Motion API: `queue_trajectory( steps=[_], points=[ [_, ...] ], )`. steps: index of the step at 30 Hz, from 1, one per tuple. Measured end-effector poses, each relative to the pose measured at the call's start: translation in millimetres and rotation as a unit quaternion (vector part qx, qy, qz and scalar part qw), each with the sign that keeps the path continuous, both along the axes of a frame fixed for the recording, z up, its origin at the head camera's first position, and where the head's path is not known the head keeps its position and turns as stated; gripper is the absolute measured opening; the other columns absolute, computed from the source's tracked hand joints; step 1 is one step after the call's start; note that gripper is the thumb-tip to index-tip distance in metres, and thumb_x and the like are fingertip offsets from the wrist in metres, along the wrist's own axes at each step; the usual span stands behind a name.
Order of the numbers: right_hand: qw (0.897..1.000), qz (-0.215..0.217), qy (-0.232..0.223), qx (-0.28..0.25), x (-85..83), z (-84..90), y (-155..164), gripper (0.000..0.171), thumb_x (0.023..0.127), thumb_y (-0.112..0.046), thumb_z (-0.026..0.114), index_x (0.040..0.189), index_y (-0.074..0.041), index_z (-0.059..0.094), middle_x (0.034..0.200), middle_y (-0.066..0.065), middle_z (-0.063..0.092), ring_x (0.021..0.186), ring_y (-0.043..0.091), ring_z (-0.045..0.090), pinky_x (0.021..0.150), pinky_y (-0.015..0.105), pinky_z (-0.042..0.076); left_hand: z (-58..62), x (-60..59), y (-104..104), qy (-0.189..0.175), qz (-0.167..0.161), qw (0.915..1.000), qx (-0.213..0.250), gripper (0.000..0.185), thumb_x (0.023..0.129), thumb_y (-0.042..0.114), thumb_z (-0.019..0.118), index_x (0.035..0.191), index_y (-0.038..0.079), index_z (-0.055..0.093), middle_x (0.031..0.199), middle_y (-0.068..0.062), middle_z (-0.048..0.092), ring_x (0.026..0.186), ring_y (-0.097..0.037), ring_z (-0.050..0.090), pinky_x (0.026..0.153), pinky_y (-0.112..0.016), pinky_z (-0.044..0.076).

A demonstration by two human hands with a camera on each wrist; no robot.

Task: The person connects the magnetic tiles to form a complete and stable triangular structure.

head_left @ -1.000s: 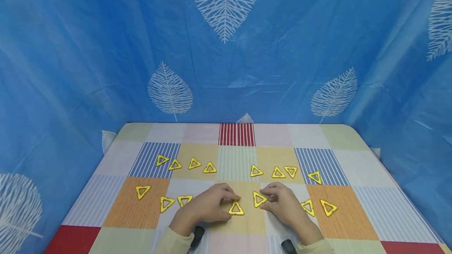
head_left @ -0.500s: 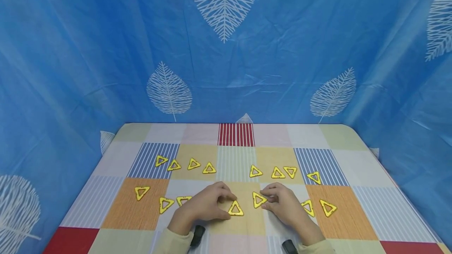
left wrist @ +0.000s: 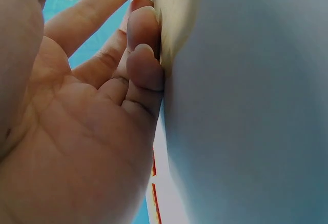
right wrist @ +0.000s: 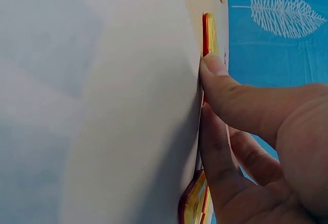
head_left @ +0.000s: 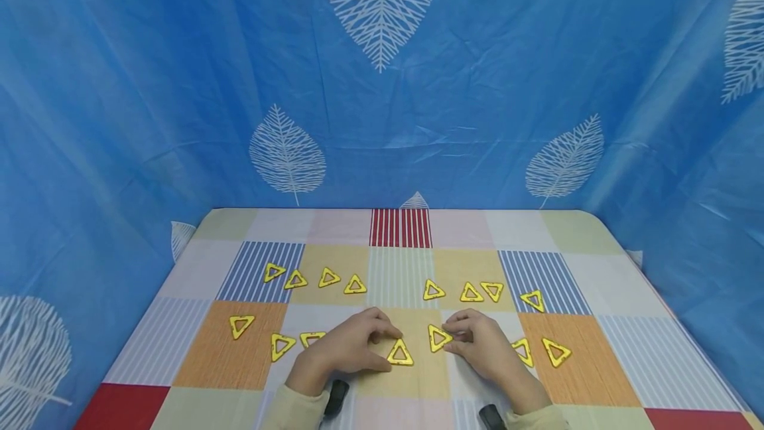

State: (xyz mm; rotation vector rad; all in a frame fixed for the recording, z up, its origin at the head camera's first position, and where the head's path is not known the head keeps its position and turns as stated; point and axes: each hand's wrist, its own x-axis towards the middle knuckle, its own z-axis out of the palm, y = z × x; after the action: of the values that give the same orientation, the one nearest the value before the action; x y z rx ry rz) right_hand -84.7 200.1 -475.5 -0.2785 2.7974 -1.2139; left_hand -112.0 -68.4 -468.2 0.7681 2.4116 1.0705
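Head view shows both hands low on a desk covered by a patchwork cloth of striped and plain squares. The left hand lies palm down with curled fingers, thumb and forefinger pinching the left side of a yellow triangle that lies flat on a pale yellow square. The right hand is just beside it, its thumb and forefinger pinching the right edge of a second yellow triangle, also flat on the cloth. The two triangles lie near each other, not touching.

Right wrist view, seen edge-on, shows a fingertip pressed to the cloth against the triangle's rim. In the left wrist view the fingers curl against the cloth; the triangle itself is not visible there.

More yellow triangles lie scattered: a row of four behind the left hand, four more behind the right, three at the left and two at the right. A blue curtain with white leaves surrounds the desk.
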Motion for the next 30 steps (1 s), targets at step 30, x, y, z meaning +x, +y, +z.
queue_trajectory(
  steps=[30],
  points=[
    [0.996, 0.078, -0.006, -0.044, -0.3, 11.0, -2.3, 0.021, 0.090, -0.018, 0.076, 0.109, -0.006, 0.076, 0.106, 0.007, 0.074, 0.086, 0.009, 0.071, 0.077, 0.028, 0.055, -0.7, 0.1, 0.9, 0.006, -0.009, 0.9999, -0.005, 0.039, 0.081, 0.020, 0.086, 0.118, 0.015, 0.074, 0.107, 0.010, 0.053, 0.086, -0.007, 0.048, 0.078, -0.026, 0.042]
  ],
)
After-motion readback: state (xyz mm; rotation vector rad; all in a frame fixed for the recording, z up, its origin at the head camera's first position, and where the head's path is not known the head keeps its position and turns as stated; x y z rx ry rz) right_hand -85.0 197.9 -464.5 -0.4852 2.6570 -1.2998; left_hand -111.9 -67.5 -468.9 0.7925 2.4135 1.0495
